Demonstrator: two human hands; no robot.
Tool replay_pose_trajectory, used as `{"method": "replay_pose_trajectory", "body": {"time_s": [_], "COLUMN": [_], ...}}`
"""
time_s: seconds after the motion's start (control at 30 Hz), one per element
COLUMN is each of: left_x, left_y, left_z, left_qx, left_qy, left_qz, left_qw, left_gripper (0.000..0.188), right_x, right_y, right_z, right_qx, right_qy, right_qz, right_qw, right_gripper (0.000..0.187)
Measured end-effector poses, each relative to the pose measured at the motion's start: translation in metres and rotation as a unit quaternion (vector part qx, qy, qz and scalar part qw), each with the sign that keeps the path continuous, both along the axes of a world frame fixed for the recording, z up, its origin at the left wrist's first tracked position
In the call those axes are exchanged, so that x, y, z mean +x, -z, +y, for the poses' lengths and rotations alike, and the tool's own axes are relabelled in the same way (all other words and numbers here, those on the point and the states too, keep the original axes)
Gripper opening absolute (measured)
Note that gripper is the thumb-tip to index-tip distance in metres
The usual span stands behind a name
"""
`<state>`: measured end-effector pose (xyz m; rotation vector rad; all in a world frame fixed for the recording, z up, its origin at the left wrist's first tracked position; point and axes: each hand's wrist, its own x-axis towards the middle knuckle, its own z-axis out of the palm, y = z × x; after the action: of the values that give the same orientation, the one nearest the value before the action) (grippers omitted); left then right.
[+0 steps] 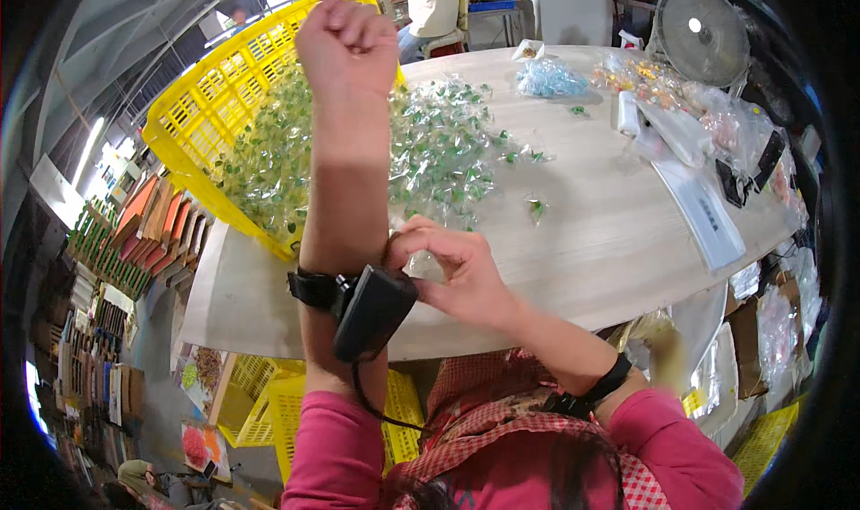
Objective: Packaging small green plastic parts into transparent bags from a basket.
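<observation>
My left hand (349,39) is raised in front of me as a closed fist with nothing visible in it, held over the pile of small green-and-clear wrapped sweets (430,151). A black box-shaped device (372,313) is fastened to my left forearm by a black strap (313,288). My right hand (457,272) reaches across to that forearm, its fingers curled and pinching at the strap just above the device. A second black band (602,386) sits on my right wrist. What lies under the right fingertips is hidden.
A yellow plastic crate (193,107) lies tipped on the pale wooden table (591,241), spilling the sweets. Bags of other sweets (654,84), white packets (703,210) and a fan (700,30) stand at the right. Another person sits at the far end. More yellow crates (269,411) are below.
</observation>
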<state>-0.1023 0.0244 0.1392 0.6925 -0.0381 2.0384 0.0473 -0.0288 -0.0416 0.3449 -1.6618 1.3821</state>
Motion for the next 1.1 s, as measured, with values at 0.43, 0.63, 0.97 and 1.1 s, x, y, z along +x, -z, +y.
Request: {"method": "replay_pose_trajectory", "body": {"time_s": [0.43, 0.63, 0.97, 1.1], "left_x": [0.052, 0.128, 0.191, 0.208], "left_y": [0.133, 0.192, 0.188, 0.18], "left_z": [-0.038, -0.061, -0.086, -0.086], "left_qx": [-0.14, -0.142, -0.271, -0.295], "left_qy": [-0.423, 0.058, 0.095, 0.024], "left_qz": [0.633, 0.466, 0.269, 0.262], "left_qw": [0.633, 0.871, 0.919, 0.919], "left_gripper": [0.022, 0.054, 0.066, 0.043], "right_x": [-0.035, -0.064, -0.051, -0.05], "right_y": [-0.111, -0.107, -0.087, -0.068], "right_z": [0.164, 0.23, 0.208, 0.214], "right_qx": [-0.368, -0.493, -0.353, 0.0], "right_qy": [-0.009, -0.085, 0.177, 0.298], "right_qz": [-0.018, 0.033, -0.039, -0.167], "right_qw": [0.93, 0.865, 0.918, 0.94], "right_gripper": [0.015, 0.01, 0.009, 0.019]}}
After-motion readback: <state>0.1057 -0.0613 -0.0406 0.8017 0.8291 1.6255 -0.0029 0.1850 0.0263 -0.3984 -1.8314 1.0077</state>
